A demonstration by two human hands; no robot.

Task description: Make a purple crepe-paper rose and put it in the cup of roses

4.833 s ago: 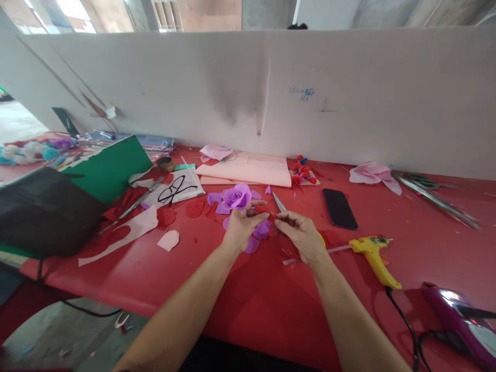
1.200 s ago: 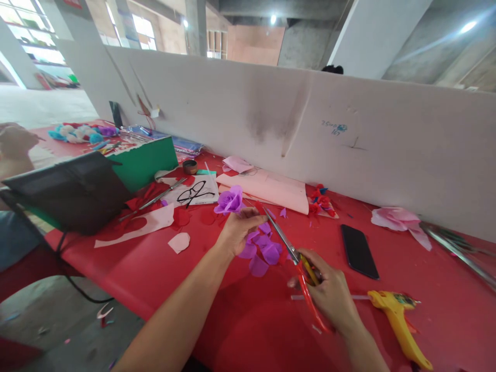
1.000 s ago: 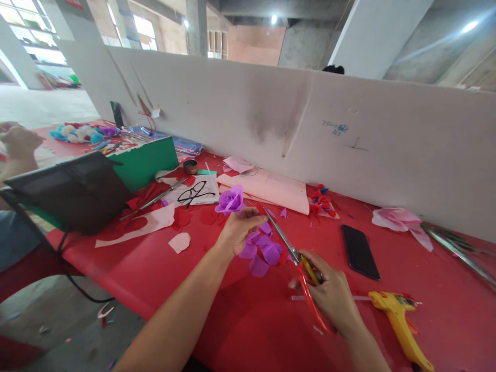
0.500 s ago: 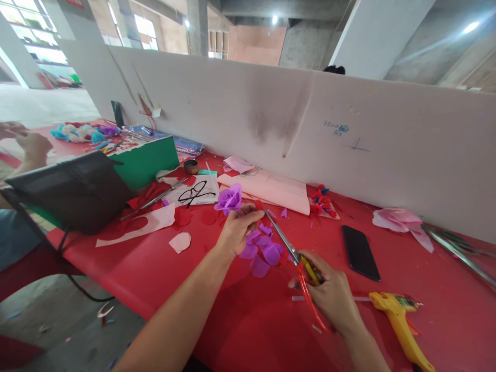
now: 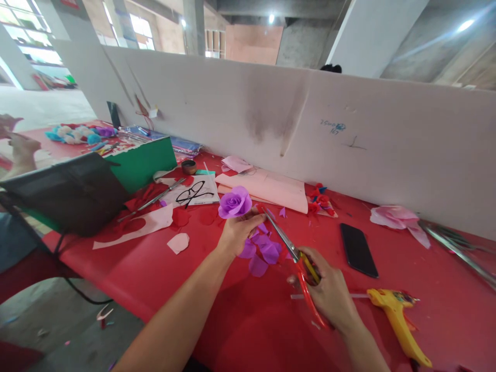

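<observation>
Head cam: L hand (image 5: 240, 235) has its fingers closed round the base of a purple paper flower (image 5: 235, 202), bloom up just above the hand, w/ thumb + index pinched together; there's a small red bit (image 5: 260, 208) by those fingertips, can't tell if it's gripped. R hand (image 5: 329, 281) is wrapped round the handles of 1 pair of scissors (image 5: 284, 240), red + yellow grips, tips pointing at the L fingertips, tbh can't tell if they touch. Loose purple petals (image 5: 267, 249) lie on the red table (image 5: 163, 294) between the hands, approx under the blades. Yellow glue gun (image 5: 395, 310) is on the table to the R of the R hand, black phone (image 5: 359, 250) a bit farther back. Black glasses (image 5: 194, 193) sit on a white sheet behind + L of the flower.
</observation>
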